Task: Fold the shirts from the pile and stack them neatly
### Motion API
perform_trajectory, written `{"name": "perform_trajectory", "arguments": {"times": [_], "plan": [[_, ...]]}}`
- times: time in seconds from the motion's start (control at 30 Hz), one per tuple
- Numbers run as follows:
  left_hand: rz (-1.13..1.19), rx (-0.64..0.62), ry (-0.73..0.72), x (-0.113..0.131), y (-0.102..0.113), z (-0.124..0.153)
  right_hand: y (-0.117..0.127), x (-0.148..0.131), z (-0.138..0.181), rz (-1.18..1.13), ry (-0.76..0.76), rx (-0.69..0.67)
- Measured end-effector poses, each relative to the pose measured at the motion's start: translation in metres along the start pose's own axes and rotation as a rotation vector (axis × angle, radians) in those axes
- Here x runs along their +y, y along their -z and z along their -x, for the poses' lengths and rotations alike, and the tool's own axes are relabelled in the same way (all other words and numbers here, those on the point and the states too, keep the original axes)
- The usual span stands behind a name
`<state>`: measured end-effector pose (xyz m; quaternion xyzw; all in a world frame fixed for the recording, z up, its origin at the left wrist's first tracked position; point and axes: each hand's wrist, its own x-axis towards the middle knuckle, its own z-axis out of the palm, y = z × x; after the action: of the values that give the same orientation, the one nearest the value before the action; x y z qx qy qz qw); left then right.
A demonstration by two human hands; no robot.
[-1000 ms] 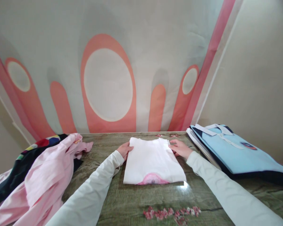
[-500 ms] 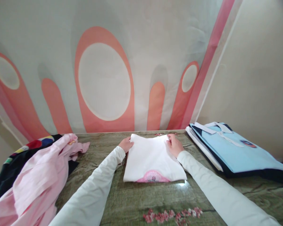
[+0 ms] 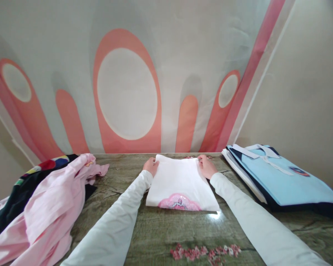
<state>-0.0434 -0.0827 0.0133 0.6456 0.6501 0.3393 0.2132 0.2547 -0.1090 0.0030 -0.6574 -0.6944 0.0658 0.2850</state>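
White folded shirt lies mid-frame by the counter's back edge; left hand and right hand grip its far corners. Open counter below; one pile left, one stack right.

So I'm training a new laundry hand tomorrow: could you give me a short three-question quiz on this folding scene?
1. True or false: the left hand and the right hand each hold a far corner of the white folded T-shirt with the pink print.
2. What lies at the right end of the green-brown wood-grain table? A) a yellow basket B) a stack topped by a light-blue collared shirt C) a red towel
3. Fill in: the crumpled pink garment lies on the person's ____ side.
Key: 1 true; 2 B; 3 left.
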Motion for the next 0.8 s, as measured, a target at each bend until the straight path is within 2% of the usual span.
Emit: {"name": "perform_trajectory", "arguments": {"times": [0.2,0.37,0.5,0.8], "plan": [[0.056,-0.010,0.033,-0.006,0.005,0.004,-0.003,0.001,0.000,-0.010,-0.015,-0.010],[0.253,-0.140,-0.154,-0.006,0.012,0.007,-0.004,0.000,0.003,-0.041,-0.038,0.007],[0.197,-0.216,-0.258,-0.005,0.018,0.007,-0.006,0.001,0.008,-0.087,-0.030,0.053],[0.128,-0.190,-0.246,-0.001,0.018,0.015,-0.009,0.007,0.008,-0.150,0.028,0.085]]}}
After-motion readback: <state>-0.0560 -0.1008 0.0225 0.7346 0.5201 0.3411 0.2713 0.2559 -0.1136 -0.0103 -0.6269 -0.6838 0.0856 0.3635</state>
